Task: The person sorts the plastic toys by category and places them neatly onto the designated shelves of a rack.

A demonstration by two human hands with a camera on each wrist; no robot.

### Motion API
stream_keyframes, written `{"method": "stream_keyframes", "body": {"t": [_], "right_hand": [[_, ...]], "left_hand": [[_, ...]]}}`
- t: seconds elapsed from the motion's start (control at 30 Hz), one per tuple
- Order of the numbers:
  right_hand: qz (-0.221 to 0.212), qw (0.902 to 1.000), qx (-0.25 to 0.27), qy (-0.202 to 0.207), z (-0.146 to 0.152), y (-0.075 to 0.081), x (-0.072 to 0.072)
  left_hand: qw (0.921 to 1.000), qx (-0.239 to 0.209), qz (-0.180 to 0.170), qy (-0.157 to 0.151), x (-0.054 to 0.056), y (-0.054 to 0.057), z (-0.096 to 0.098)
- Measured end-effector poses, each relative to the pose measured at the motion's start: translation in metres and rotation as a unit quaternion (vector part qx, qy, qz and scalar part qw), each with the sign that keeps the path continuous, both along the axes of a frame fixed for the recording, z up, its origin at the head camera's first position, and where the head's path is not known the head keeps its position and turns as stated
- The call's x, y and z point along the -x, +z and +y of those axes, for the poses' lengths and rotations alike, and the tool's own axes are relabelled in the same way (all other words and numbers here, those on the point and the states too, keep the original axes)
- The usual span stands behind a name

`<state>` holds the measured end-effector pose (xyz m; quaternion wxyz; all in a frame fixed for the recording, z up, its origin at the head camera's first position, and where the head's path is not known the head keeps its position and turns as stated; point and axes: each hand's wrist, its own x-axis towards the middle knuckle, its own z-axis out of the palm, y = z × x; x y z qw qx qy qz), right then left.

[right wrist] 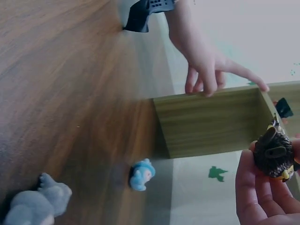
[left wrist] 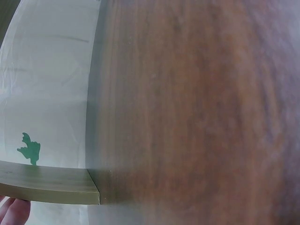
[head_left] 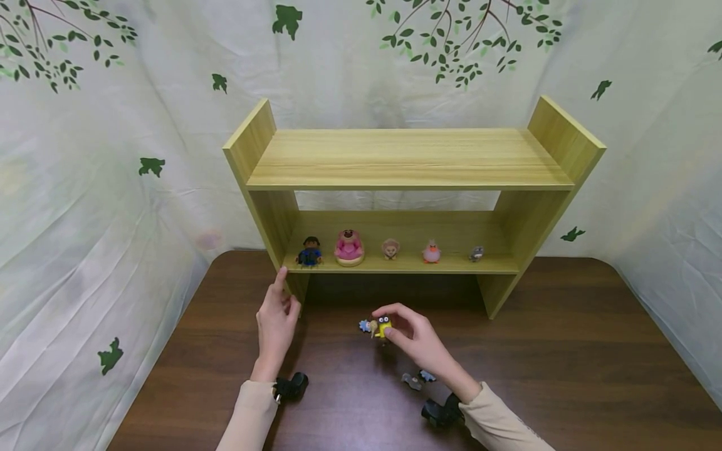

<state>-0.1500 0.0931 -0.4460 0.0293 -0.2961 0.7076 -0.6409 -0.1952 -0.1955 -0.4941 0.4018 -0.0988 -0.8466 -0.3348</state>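
Currently the right hand (head_left: pixel 416 335) holds the yellow figurine (head_left: pixel 383 324) in a narrow pinch above the desk (head_left: pixel 344 401), a small blue figure (head_left: pixel 365 326) at its nine o'clock. Better grip lightly, leaving the base free; the left hand (head_left: pixel 275 321), index straight, touches the bookcase (head_left: pixel 408 160) toward ten o'clock.

left hand (head_left: pixel 274 326): index finger (head_left: pixel 280 279) extended, others bent | right hand (head_left: pixel 420 338): thumb and fingers pinching | arms (head_left: pixel 251 413) angled inward
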Motion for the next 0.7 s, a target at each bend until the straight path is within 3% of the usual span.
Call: {"method": "stream_keyframes", "body": {"t": [0.4, 0.7], "right_hand": [[0.015, 0.9998, 0.009, -0.002, 0.003, 0.017, 0.002], [0.002, 0.9998, 0.016, -0.007, 0.002, 0.041, -0.002]], "left_hand": [[1.0, 0.002, 0.001, -0.001, 0.0, 0.0, 0.0], [1.0, -0.001, 0.002, -0.001, 0.0, -0.001, 0.0]]}}
